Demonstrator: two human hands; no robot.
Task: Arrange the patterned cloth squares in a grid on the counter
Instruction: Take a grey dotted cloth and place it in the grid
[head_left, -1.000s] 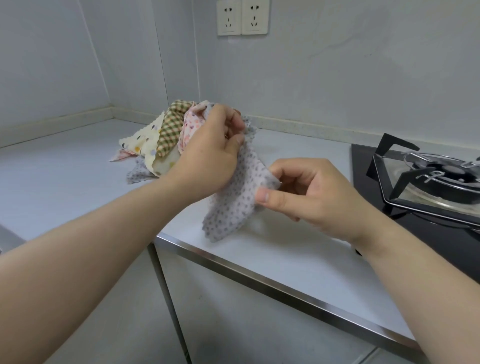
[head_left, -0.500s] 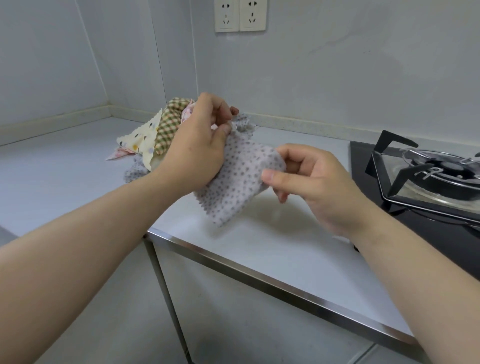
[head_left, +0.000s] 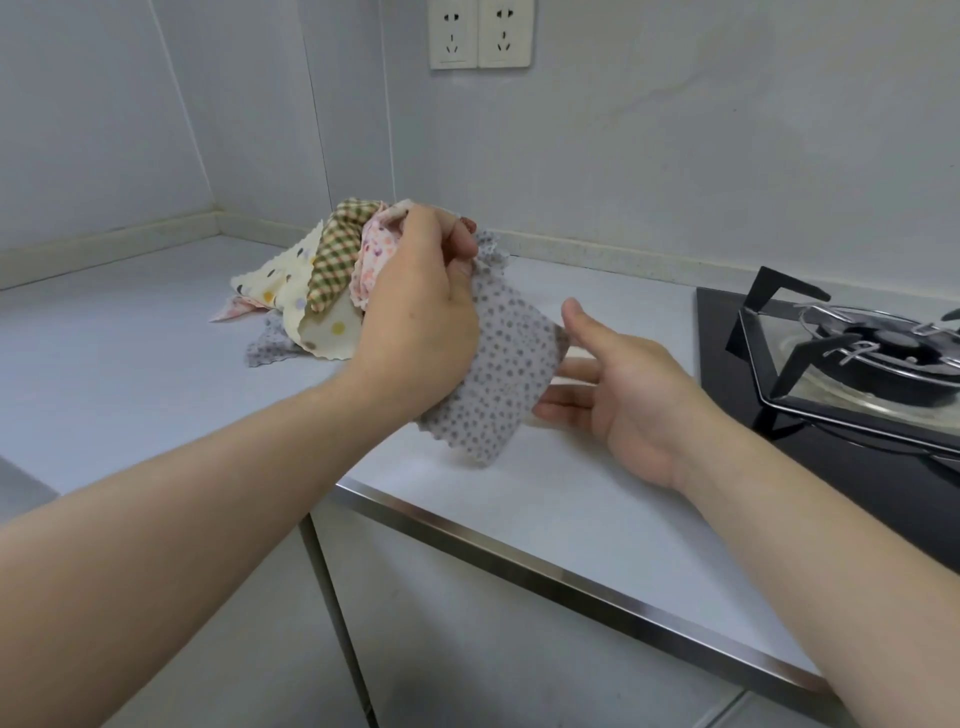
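My left hand (head_left: 421, 317) grips a bunch of patterned cloth squares above the white counter (head_left: 156, 374). In the bunch I see a green checked square (head_left: 337, 260), a cream square with coloured dots (head_left: 291, 291), a pink flowered one (head_left: 371, 260) and a grey one hanging low at the left (head_left: 267, 351). A grey dotted square (head_left: 498, 374) hangs down from the same hand. My right hand (head_left: 618, 395) is beside that square with its fingers straight, their tips behind the cloth's right edge; the thumb stands free above it.
A black gas hob (head_left: 841, 364) with a metal pan support fills the counter's right end. A steel strip edges the counter front (head_left: 545, 566). Two wall sockets (head_left: 480, 34) sit above. The walls meet in a corner at the back left.
My right hand has let go of its pinch on the grey dotted square and opened out beside it. The left hand still holds the bunch, and the dotted square now hangs lower.
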